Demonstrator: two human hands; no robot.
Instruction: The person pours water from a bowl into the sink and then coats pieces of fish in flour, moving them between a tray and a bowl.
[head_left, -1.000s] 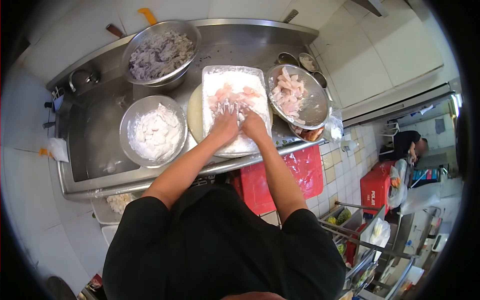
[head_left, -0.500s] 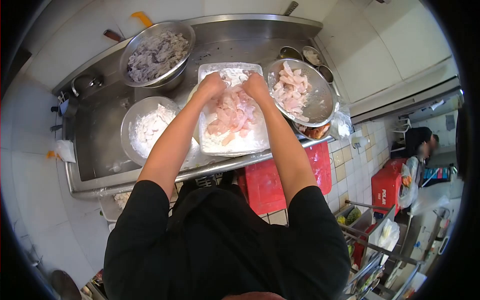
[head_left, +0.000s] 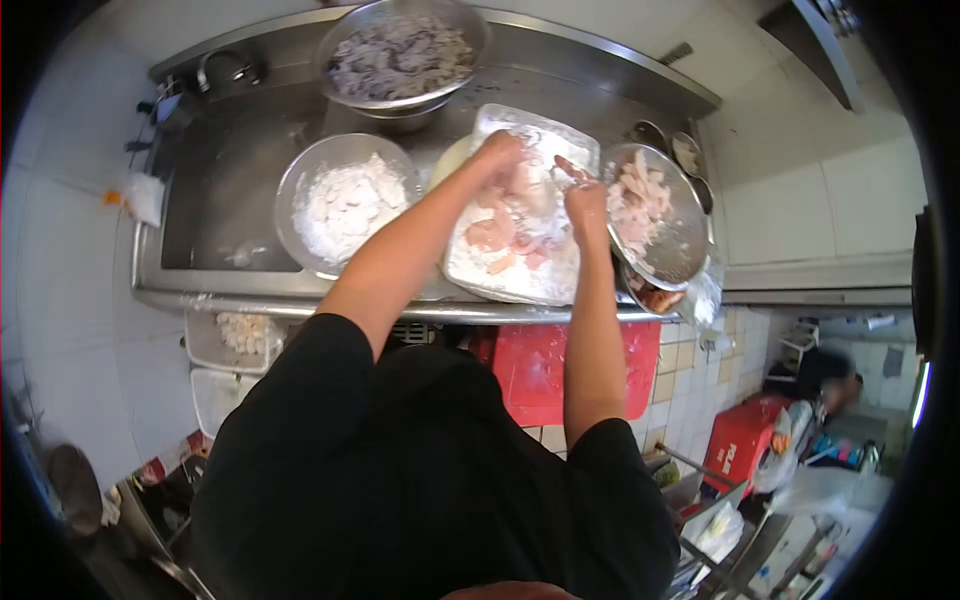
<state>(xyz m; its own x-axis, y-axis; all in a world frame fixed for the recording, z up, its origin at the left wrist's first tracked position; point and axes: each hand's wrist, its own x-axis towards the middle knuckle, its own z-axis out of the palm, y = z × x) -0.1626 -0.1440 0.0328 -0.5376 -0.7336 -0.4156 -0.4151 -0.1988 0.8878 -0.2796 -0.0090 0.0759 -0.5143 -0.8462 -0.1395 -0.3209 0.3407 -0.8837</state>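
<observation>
A white rectangular tray (head_left: 470,272) holds white flour-like powder and pale pink raw meat strips (head_left: 490,234). My left hand (head_left: 503,154) is over the tray's far left part, its fingers bent down and smeared by motion. Blurred, powdered strips show just below it, and I cannot make out whether it grips any. At the tray's right side is my right hand (head_left: 585,198), powder on its skin, with at least one finger stretched toward the tray's middle. Nothing shows held in it.
Left of the tray, a bowl (head_left: 290,225) holds powder-coated pieces. A metal bowl (head_left: 690,235) of raw strips stands right. Behind is a large bowl (head_left: 480,40) of greyish shreds. The steel sink's front rail (head_left: 390,312) runs before me; a red lid (head_left: 530,375) lies below. A person (head_left: 830,375) is far right.
The view has turned, shifting the tray right and tilting it in the picture. My hands have moved from the tray's far end, the right one nearer its right edge. Powder and strips are disturbed.
</observation>
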